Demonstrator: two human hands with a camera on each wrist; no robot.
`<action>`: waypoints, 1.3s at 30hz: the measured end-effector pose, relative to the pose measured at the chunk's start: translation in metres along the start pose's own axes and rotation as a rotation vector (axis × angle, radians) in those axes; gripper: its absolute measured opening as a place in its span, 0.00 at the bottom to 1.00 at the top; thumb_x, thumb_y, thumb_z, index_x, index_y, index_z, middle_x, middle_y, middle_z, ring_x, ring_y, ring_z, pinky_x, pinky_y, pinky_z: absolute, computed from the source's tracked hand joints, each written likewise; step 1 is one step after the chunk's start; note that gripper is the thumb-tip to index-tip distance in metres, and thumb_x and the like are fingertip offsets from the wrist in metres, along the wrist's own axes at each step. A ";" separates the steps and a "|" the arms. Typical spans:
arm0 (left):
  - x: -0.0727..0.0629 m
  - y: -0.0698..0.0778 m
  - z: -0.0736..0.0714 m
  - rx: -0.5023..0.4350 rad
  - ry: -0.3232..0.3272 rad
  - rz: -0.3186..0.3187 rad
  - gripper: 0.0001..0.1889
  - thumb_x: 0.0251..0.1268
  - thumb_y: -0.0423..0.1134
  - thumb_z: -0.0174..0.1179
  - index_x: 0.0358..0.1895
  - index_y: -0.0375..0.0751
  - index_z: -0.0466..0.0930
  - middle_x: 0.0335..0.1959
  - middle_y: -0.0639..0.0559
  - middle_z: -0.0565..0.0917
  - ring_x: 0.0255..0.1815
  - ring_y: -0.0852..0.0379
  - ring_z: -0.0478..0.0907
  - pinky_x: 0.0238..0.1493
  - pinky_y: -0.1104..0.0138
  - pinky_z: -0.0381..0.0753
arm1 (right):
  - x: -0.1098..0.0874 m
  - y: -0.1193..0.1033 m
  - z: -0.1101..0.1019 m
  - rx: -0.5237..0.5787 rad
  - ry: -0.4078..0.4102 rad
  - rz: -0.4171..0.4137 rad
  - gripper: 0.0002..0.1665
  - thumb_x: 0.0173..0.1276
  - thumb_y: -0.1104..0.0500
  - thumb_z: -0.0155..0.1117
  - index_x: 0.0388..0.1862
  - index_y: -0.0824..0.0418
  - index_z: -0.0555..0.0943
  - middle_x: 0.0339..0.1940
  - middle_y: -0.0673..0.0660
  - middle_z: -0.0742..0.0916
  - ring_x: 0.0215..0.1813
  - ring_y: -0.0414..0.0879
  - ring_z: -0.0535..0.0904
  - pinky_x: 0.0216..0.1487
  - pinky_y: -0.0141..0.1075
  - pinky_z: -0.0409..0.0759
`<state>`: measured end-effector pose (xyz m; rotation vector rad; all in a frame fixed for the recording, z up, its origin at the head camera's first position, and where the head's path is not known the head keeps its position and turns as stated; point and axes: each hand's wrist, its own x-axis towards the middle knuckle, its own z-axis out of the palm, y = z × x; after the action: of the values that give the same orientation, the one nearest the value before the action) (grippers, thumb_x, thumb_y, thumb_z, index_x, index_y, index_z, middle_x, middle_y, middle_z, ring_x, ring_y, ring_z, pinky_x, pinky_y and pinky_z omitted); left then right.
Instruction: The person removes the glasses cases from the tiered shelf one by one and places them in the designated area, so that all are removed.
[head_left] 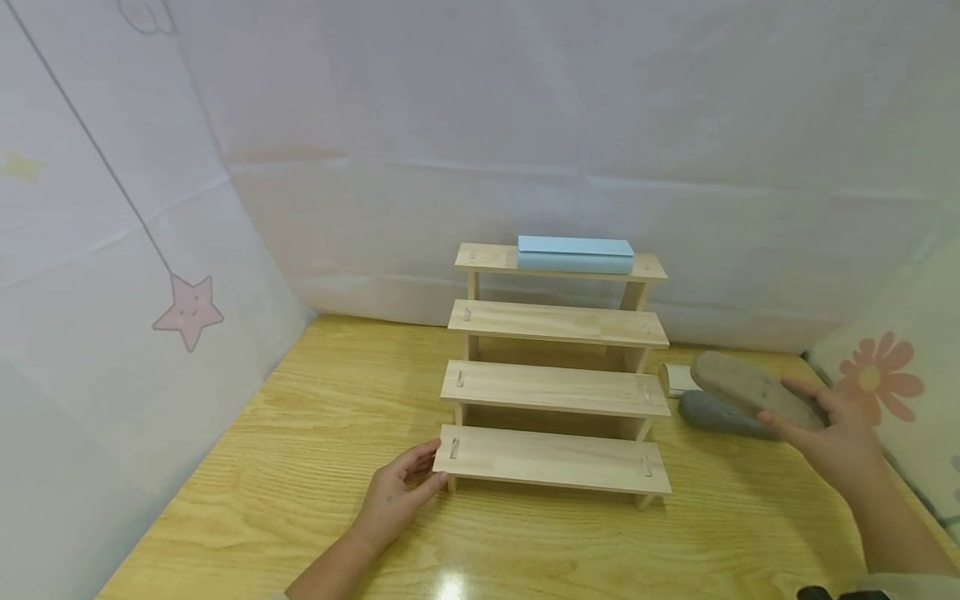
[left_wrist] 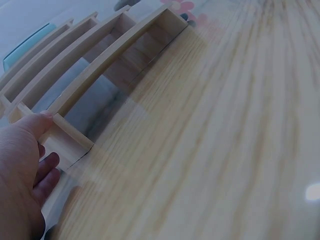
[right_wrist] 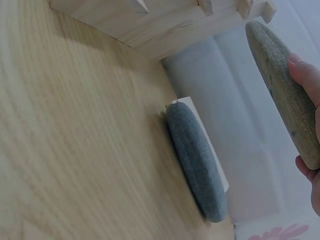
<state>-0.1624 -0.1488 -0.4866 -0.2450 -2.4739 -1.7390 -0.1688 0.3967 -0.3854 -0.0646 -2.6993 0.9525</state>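
A four-step wooden display shelf stands on the table. My left hand grips the left end of its lowest step, the thumb at the front corner and fingertips by the side edge. In the left wrist view the left hand has its thumb against that step's end. Raised above the table on the right, my right hand holds a tan fabric glasses case between thumb and fingers. The right wrist view shows this case closed. A light-blue case lies on the top step.
A grey fabric glasses case lies on the table right of the shelf, with a white case beside it, partly hidden. White printed cloth hangs behind and at both sides of the wooden table.
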 end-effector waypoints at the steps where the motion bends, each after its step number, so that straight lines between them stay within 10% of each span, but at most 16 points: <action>1: 0.000 0.000 0.000 -0.002 -0.001 -0.001 0.24 0.58 0.38 0.70 0.59 0.42 0.80 0.54 0.47 0.85 0.52 0.52 0.84 0.49 0.76 0.81 | -0.001 0.001 0.002 -0.004 -0.005 0.009 0.45 0.64 0.47 0.70 0.74 0.62 0.64 0.66 0.78 0.71 0.51 0.54 0.71 0.35 0.24 0.63; 12: -0.001 0.001 0.000 -0.012 -0.004 0.003 0.24 0.58 0.39 0.70 0.59 0.42 0.80 0.54 0.47 0.85 0.52 0.53 0.84 0.49 0.76 0.81 | -0.015 0.015 0.018 -0.012 -0.023 0.030 0.44 0.64 0.46 0.70 0.71 0.66 0.67 0.66 0.76 0.72 0.52 0.35 0.72 0.34 0.19 0.64; 17: -0.001 0.001 0.000 -0.005 -0.008 -0.003 0.25 0.59 0.40 0.70 0.60 0.41 0.79 0.55 0.46 0.85 0.52 0.51 0.84 0.49 0.77 0.81 | -0.020 0.016 0.022 -0.010 -0.051 0.052 0.45 0.66 0.44 0.68 0.72 0.68 0.65 0.68 0.78 0.70 0.59 0.55 0.74 0.50 0.47 0.77; 20: -0.001 0.001 0.000 -0.013 -0.010 -0.006 0.25 0.59 0.40 0.70 0.60 0.41 0.79 0.55 0.46 0.85 0.53 0.51 0.84 0.49 0.77 0.81 | -0.023 0.017 0.024 0.012 -0.068 0.068 0.46 0.67 0.43 0.66 0.73 0.69 0.62 0.71 0.79 0.65 0.65 0.79 0.61 0.55 0.73 0.63; 39: -0.001 0.001 -0.001 -0.025 -0.020 0.002 0.25 0.59 0.40 0.70 0.60 0.42 0.79 0.55 0.47 0.85 0.53 0.51 0.84 0.49 0.77 0.81 | -0.038 0.032 0.037 0.006 -0.094 0.124 0.47 0.67 0.44 0.66 0.73 0.71 0.62 0.70 0.81 0.64 0.65 0.82 0.59 0.56 0.73 0.63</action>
<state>-0.1615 -0.1496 -0.4857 -0.2683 -2.4661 -1.7763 -0.1443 0.3938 -0.4420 -0.1929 -2.8066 1.0228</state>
